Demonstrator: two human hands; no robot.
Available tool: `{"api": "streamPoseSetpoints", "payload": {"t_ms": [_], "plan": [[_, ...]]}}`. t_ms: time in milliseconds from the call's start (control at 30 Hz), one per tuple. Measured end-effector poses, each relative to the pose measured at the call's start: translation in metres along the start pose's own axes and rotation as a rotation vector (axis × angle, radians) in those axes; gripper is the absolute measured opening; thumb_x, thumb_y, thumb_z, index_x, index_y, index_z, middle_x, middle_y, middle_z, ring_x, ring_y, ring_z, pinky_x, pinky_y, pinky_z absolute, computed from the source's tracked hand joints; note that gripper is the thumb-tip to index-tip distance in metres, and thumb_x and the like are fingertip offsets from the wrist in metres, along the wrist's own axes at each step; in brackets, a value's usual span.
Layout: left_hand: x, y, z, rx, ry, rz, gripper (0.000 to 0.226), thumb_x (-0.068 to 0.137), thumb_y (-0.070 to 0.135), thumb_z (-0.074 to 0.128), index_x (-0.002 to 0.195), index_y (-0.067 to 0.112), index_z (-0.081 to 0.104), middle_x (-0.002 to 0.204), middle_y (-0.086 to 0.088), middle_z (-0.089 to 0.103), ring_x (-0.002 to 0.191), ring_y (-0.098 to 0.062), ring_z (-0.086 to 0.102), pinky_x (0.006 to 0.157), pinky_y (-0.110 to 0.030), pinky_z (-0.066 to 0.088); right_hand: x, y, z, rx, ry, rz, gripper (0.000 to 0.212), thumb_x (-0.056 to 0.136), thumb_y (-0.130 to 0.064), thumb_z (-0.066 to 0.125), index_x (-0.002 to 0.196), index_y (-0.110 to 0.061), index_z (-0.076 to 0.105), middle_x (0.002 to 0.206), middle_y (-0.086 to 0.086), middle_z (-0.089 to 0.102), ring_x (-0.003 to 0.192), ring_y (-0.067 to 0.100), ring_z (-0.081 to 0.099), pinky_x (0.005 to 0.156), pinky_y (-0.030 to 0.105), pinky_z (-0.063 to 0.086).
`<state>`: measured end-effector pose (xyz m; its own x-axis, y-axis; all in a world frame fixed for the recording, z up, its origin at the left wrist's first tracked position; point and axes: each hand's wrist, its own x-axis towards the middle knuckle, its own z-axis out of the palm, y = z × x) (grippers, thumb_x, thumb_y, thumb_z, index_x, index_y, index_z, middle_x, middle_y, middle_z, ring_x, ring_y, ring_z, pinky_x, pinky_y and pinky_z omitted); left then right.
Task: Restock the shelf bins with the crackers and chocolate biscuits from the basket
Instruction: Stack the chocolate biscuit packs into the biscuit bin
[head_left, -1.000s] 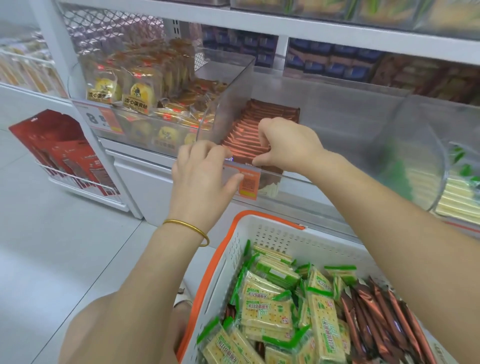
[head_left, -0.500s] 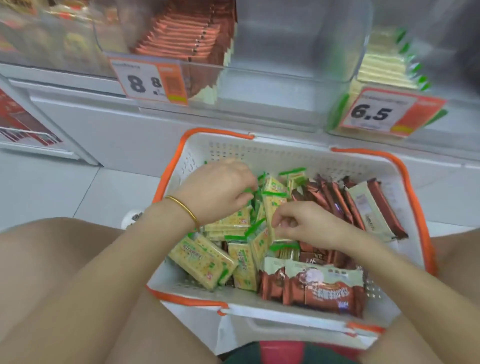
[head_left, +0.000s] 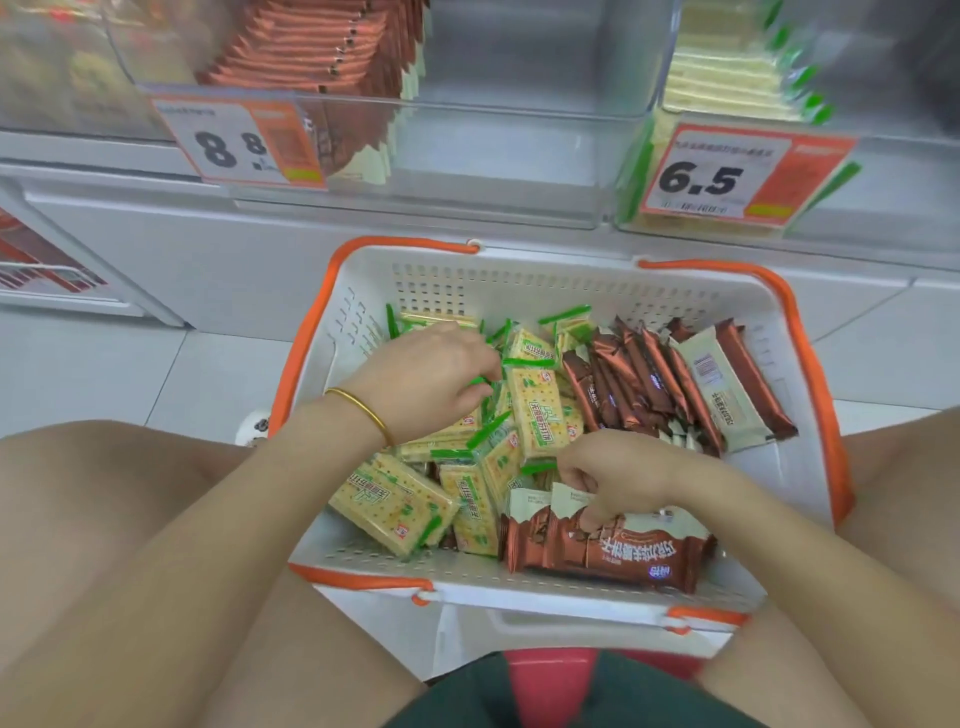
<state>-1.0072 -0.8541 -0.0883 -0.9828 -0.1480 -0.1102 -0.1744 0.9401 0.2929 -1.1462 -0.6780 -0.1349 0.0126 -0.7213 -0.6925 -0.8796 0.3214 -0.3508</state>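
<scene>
While both hands are reaching into it, the basket (head_left: 519, 283) is sitting between the person's knees, just below the shelf; it is white perforated plastic with orange handles. Flat square cracker packs (head_left: 535, 415), glossy yellow film with green crimped ends, are lying jumbled in its left half. Long brown chocolate biscuit packs (head_left: 670, 384), shiny foil with cream backs, are filling its right side and near edge. The left hand (head_left: 431, 379), wearing a thin gold bangle (head_left: 361, 413), is digging curled fingers down among the cracker packs; fingertips are hidden, so cannot tell if it is gripping one. The right hand (head_left: 623, 473) is curling down and pinching the top edge of a brown pack (head_left: 613, 551) standing against the near wall. Above, the clear hard-plastic left bin (head_left: 519, 135) is holding a slanted row of brown packs at its left side. The right bin (head_left: 727, 78) is holding stacked cracker packs. Orange-and-white price tags (head_left: 234, 145) are hanging on both bin fronts.
</scene>
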Motion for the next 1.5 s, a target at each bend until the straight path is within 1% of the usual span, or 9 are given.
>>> {"api": "streamPoseSetpoints", "payload": {"t_ms": [167,333,533,700,833,1000,1100,1300,1500], "plan": [[-0.002,0.004,-0.001,-0.154,0.047,-0.047,0.021,0.094,0.027,0.053,0.109,0.018,0.065,0.105,0.003,0.062,0.101,-0.013,0.054,0.092,-0.034,0.043,-0.009,0.0,-0.025,0.583,0.211,0.039,0.031,0.078,-0.013,0.076,0.096,-0.019,0.051,0.083,-0.003,0.054,0.074,0.009,0.055,0.065,0.025,0.047],[-0.005,0.008,-0.016,-0.557,0.094,-0.36,0.034,0.09,0.034,0.058,0.12,0.02,0.053,0.11,0.008,0.058,0.093,-0.005,0.057,0.084,-0.024,0.048,-0.015,-0.013,-0.046,1.252,0.517,-0.021,0.027,0.082,0.001,0.068,0.103,-0.012,0.058,0.093,0.014,0.068,0.081,0.024,0.069,0.079,0.045,0.056],[-0.012,-0.002,-0.034,-0.886,-0.015,-0.421,0.022,0.078,0.017,0.074,0.096,0.017,0.061,0.105,-0.006,0.065,0.091,-0.023,0.068,0.084,-0.04,0.056,-0.026,-0.043,-0.062,1.675,0.749,-0.198,0.03,0.063,0.003,0.068,0.084,-0.01,0.051,0.078,0.008,0.07,0.067,0.018,0.069,0.06,0.03,0.059],[-0.019,-0.016,-0.068,-0.976,0.118,-0.343,0.016,0.078,0.005,0.071,0.086,0.017,0.063,0.089,-0.005,0.07,0.078,-0.011,0.066,0.075,-0.026,0.056,-0.036,-0.058,-0.094,1.31,0.781,-0.247,0.055,0.07,0.012,0.07,0.11,-0.023,0.057,0.099,0.005,0.068,0.084,0.022,0.07,0.062,0.032,0.059],[-0.02,-0.029,-0.111,-0.955,0.326,-0.294,0.017,0.076,0.003,0.07,0.086,0.015,0.063,0.066,0.005,0.064,0.057,-0.007,0.059,0.05,-0.018,0.048,-0.048,-0.079,-0.153,0.802,0.767,-0.256,0.041,0.068,-0.008,0.079,0.099,-0.031,0.066,0.081,-0.002,0.067,0.068,0.006,0.061,0.066,0.017,0.052],[-0.016,-0.067,-0.153,-0.823,0.743,-0.274,0.039,0.068,0.02,0.076,0.103,0.023,0.058,0.101,-0.003,0.065,0.088,-0.013,0.064,0.075,-0.023,0.054,-0.036,-0.11,-0.229,0.697,0.864,-0.306,0.024,0.072,-0.007,0.078,0.086,-0.021,0.066,0.065,-0.006,0.063,0.047,-0.002,0.056,0.044,0.014,0.044],[-0.019,-0.094,-0.147,-0.389,1.064,-0.413,0.04,0.073,0.021,0.069,0.111,0.016,0.056,0.108,0.0,0.058,0.1,-0.019,0.058,0.087,-0.032,0.049,-0.015,-0.116,-0.268,0.772,1.075,-0.327,0.022,0.075,-0.007,0.076,0.09,-0.018,0.065,0.072,-0.003,0.062,0.051,-0.001,0.058,0.046,0.014,0.046],[-0.015,-0.119,-0.117,-0.065,0.898,-0.537,0.021,0.083,0.022,0.066,0.103,0.017,0.064,0.108,-0.003,0.059,0.108,-0.025,0.048,0.087,-0.017,0.023,0.056,-0.14,-0.283,0.569,0.98,-0.199,0.024,0.07,-0.011,0.082,0.086,-0.018,0.067,0.071,-0.009,0.055,0.064,0.006,0.052,0.058,0.017,0.042],[-0.015,-0.119,-0.114,-0.038,0.871,-0.505,0.019,0.082,0.024,0.068,0.1,0.017,0.065,0.106,-0.004,0.059,0.106,-0.028,0.049,0.09,-0.029,0.029,0.093,-0.161,-0.274,0.203,0.975,0.049,0.026,0.074,-0.023,0.078,0.088,-0.017,0.057,0.103,0.004,0.06,0.094,0.026,0.061,0.072,0.036,0.051]]}}
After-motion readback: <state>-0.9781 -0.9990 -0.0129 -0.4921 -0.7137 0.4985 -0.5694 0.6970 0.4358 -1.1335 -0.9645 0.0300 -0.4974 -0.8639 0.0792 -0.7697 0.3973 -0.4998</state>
